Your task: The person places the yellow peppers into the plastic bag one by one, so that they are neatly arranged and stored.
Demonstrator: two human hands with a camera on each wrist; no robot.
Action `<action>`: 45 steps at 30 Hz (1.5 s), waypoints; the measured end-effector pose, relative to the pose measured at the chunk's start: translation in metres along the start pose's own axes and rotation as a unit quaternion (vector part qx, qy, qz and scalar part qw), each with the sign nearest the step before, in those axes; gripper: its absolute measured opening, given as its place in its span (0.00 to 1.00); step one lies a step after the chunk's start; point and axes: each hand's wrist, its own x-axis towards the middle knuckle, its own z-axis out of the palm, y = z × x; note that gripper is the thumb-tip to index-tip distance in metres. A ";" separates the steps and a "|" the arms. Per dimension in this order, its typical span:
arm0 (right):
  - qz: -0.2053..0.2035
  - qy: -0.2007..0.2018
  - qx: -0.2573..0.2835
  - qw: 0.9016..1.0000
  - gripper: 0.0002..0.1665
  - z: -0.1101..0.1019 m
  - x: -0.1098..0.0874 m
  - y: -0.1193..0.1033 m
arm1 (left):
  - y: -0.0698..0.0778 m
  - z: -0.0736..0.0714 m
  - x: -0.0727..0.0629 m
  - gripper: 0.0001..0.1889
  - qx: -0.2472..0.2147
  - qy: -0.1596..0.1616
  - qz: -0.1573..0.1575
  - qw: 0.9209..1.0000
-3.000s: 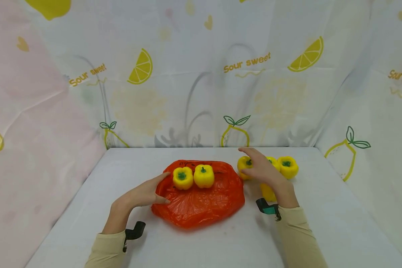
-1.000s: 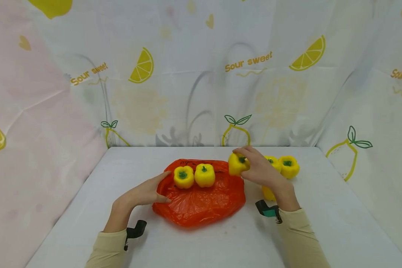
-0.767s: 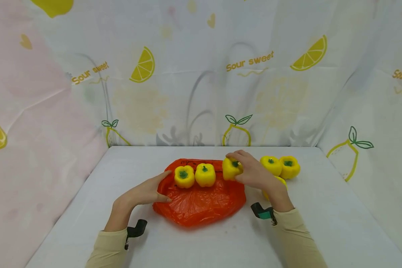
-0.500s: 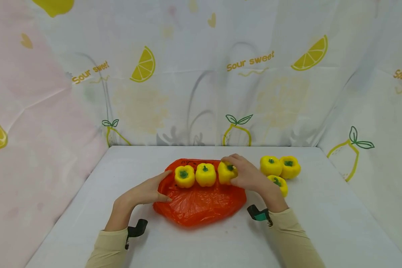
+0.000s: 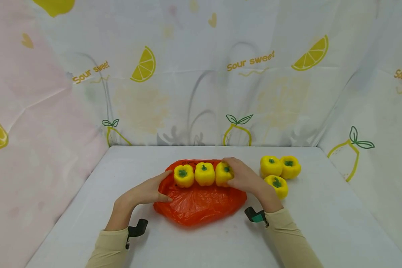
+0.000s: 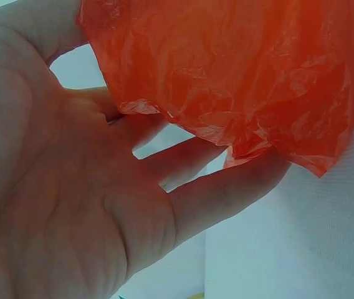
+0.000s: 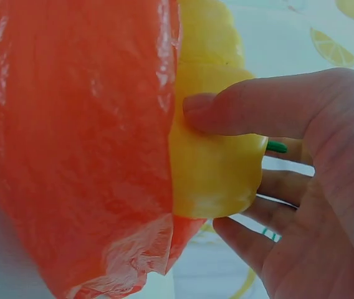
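In the head view a crumpled red plastic bag (image 5: 201,204) lies mid-table with three yellow bell peppers in a row on its back part. My right hand (image 5: 246,179) grips the rightmost bell pepper (image 5: 221,175), thumb on its near side and fingers behind; its green stem shows in the right wrist view. That pepper stands close beside the middle bell pepper (image 5: 204,174); the left bell pepper (image 5: 184,176) is nearest my left hand (image 5: 145,191). In the left wrist view, my left fingers (image 6: 227,190) are spread and straight against the bag's edge, their tips partly hidden by plastic.
Right of the bag, three more yellow bell peppers sit clustered: a near one (image 5: 276,187), a back one (image 5: 271,166) and a right one (image 5: 290,167). A lemon-printed cloth (image 5: 201,93) rises behind the white table (image 5: 187,245).
My right hand has carried a bell pepper leftward from the right-hand cluster and set it down on the bag beside the other two. My left hand has stayed at the bag's left edge.
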 end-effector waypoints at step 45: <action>0.007 0.004 0.001 1.000 0.40 -0.022 -0.022 0.004 | -0.004 0.001 0.001 0.49 -0.019 0.006 -0.014 1.000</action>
